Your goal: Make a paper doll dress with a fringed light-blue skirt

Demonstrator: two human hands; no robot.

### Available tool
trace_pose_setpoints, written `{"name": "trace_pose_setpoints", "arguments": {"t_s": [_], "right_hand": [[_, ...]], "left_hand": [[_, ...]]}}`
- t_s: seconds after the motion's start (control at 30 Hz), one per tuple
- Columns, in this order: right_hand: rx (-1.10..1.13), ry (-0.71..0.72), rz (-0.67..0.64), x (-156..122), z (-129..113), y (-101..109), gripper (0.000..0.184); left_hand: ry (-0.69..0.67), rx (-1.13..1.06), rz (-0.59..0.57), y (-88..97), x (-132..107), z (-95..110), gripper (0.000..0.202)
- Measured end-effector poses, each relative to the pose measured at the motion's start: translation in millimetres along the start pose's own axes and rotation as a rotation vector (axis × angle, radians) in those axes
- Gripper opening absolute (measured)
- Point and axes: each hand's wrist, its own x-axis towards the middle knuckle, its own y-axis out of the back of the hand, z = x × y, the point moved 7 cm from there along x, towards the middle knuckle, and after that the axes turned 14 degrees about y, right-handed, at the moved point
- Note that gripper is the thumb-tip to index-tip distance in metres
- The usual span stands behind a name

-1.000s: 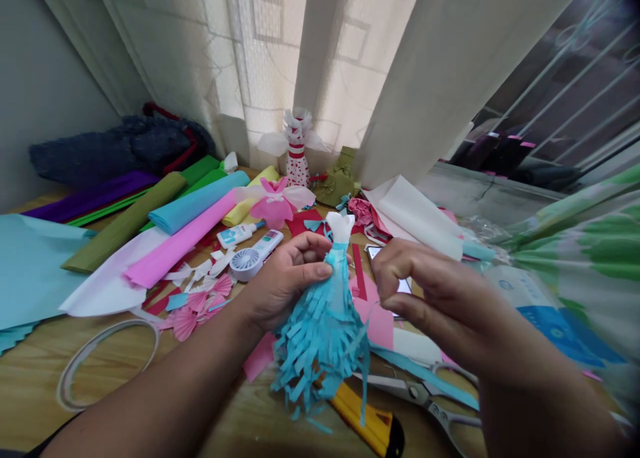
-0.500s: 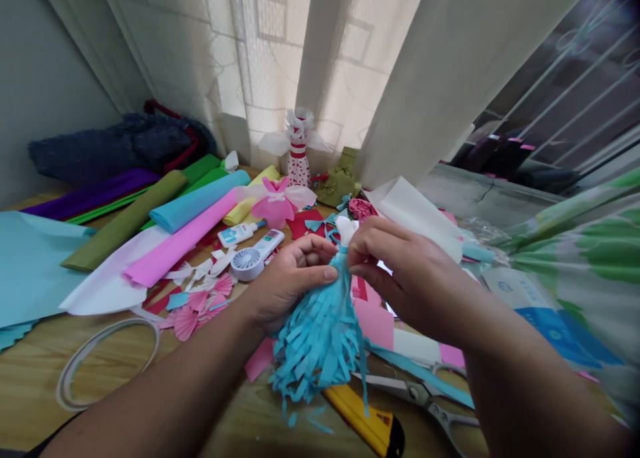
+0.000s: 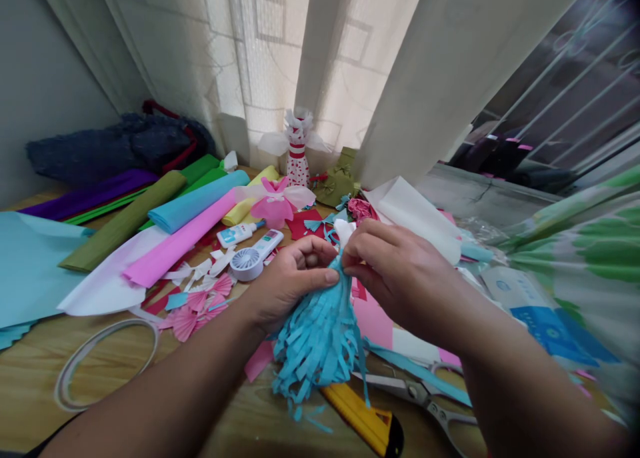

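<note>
Between my hands hangs a blue crepe paper tassel (image 3: 320, 338), its cut strips fanning out downward and a white piece (image 3: 344, 230) standing out of its top. My left hand (image 3: 300, 271) is closed around the tassel's upper part from the left, thumb pressed against it. From the right, my right hand (image 3: 390, 261) pinches the blue paper just below the white tip, fingertips together. Under the tassel lie a yellow utility knife (image 3: 363, 418) and a pair of scissors (image 3: 425, 398), partly covered by a blue paper strip (image 3: 415, 368).
Crepe paper rolls (image 3: 185, 235) in several colours lie at left. A roll of tape (image 3: 65, 371), a glue bottle (image 3: 237, 234), a small fan (image 3: 247, 263) and pink paper scraps (image 3: 200, 305) are nearby. Paper dresses (image 3: 299, 158) stand at the back; a blue-and-white packet (image 3: 545, 318) is at right.
My right hand has shifted slightly left, its fingertips closer to the left thumb at the tassel's neck. The left hand keeps its hold.
</note>
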Motion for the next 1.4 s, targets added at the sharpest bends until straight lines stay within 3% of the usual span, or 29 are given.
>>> {"name": "trace_pose_setpoints", "arguments": {"t_s": [0.2, 0.4, 0.53, 0.7, 0.87, 1.07, 1.2, 1.33, 1.4], "right_hand": [[0.058, -0.068, 0.133, -0.6, 5.4, 2.7, 0.006], [0.331, -0.251, 0.483, -29.7, 7.4, -1.1, 0.006], [0.43, -0.366, 0.466, -47.7, -2.6, -26.3, 0.003], [0.379, -0.466, 0.462, -50.3, -9.3, -43.4, 0.024], [0.302, -0.484, 0.543, -46.6, -5.9, -39.4, 0.009], [0.379, -0.523, 0.639, -54.4, -10.0, -27.7, 0.012], [0.396, -0.459, 0.633, -52.5, -20.4, -26.9, 0.004], [0.203, -0.423, 0.57, -48.6, -18.4, -29.4, 0.017], [0.165, -0.411, 0.567, -46.8, -15.4, -29.5, 0.007]], "left_hand": [[-0.02, -0.003, 0.004, 1.6, 0.8, 1.0, 0.024], [0.006, -0.098, 0.03, 3.2, 0.1, 1.4, 0.026], [-0.014, -0.113, 0.09, 5.9, -1.7, 4.0, 0.029], [-0.067, -0.079, 0.151, 7.4, -2.9, 7.1, 0.029], [-0.12, -0.011, 0.216, 8.5, -5.4, 9.9, 0.027], [-0.179, 0.047, 0.264, 12.0, -6.4, 13.1, 0.026], [-0.185, -0.006, 0.241, 11.7, -6.1, 12.8, 0.024], [-0.17, -0.05, 0.23, 9.5, -7.0, 11.4, 0.026], [-0.173, -0.04, 0.227, 8.1, -7.3, 11.6, 0.027]]}}
